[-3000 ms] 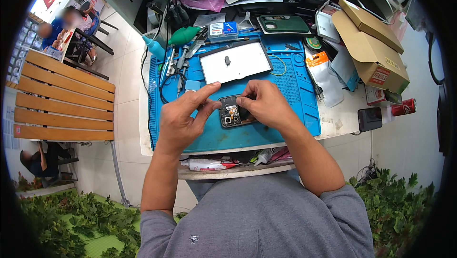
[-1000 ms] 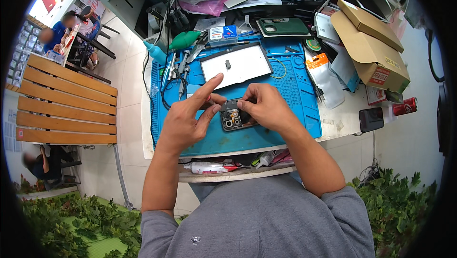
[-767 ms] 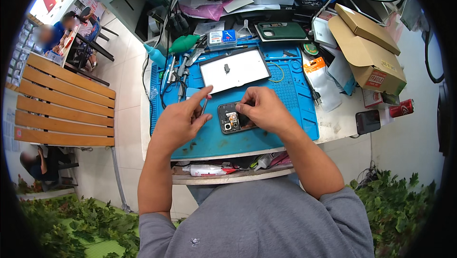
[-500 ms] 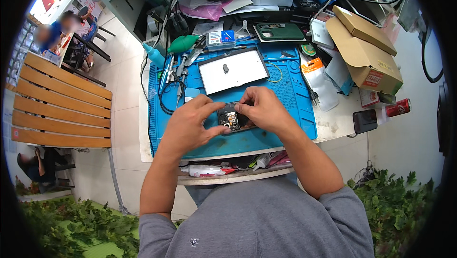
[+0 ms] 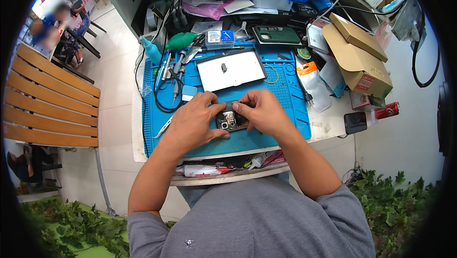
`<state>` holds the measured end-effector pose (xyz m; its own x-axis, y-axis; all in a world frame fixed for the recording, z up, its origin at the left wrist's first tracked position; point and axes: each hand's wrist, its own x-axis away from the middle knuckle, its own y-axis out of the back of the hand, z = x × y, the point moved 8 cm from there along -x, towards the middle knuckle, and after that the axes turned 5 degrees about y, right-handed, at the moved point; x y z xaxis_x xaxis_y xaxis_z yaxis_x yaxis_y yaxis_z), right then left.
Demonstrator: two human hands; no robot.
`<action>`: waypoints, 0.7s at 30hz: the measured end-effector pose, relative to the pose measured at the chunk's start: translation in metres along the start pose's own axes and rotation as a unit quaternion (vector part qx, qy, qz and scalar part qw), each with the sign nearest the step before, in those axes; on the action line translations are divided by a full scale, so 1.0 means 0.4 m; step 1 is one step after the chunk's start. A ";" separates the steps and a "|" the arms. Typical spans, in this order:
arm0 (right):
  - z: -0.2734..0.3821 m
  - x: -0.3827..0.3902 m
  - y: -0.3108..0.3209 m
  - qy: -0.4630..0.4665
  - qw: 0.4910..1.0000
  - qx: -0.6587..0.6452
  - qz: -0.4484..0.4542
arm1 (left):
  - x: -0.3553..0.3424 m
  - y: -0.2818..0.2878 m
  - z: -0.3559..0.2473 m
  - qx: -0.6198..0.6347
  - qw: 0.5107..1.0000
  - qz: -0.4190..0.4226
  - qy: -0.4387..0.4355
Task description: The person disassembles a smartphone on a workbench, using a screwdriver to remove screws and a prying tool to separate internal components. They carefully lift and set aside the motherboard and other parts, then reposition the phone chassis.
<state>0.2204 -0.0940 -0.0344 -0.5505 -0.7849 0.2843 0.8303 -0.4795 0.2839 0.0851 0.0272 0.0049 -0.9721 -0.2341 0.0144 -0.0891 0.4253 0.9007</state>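
Observation:
An opened phone (image 5: 228, 122) lies on the blue work mat (image 5: 204, 149), its inner parts and round camera lenses showing at the lower left. My left hand (image 5: 191, 122) is curved around the phone's left end, fingers at the top edge and thumb by the bottom corner. Over the right end, my right hand (image 5: 266, 113) has thumb and forefinger pressed together at the phone's upper edge. Whether a small part sits in that pinch is hidden. Silver tweezers (image 5: 164, 126) lie just left of my left hand.
Beyond the phone is a white dark-edged tray (image 5: 247, 74) with a small dark piece (image 5: 224, 67). Screwdrivers (image 5: 177, 74), a green air blower (image 5: 181, 41) and a blue bottle (image 5: 151, 51) stand left. Cardboard boxes (image 5: 357, 55) and a red can (image 5: 387, 111) are right.
The view has shifted slightly. My left thumb has slid off the phone's face to its lower corner, and the tweezers beside my left hand have come into sight. My right hand keeps its pinch.

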 end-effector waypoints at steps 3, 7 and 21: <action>-0.003 0.030 -0.007 0.048 0.997 -0.053 -0.038 | 0.005 -0.003 0.007 0.012 1.000 0.000 0.007; 0.020 0.053 0.006 0.076 0.991 0.087 -0.060 | 0.009 -0.003 0.008 0.023 1.000 -0.010 -0.005; 0.104 0.028 -0.026 0.116 0.947 0.289 -0.079 | 0.011 -0.004 0.016 0.047 0.999 -0.019 -0.007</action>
<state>0.2020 -0.0816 0.0040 -0.5754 -0.8178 0.0066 0.5163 -0.3570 0.7785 0.0796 0.0309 0.0007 -0.9706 -0.2393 -0.0262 -0.1457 0.4971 0.8554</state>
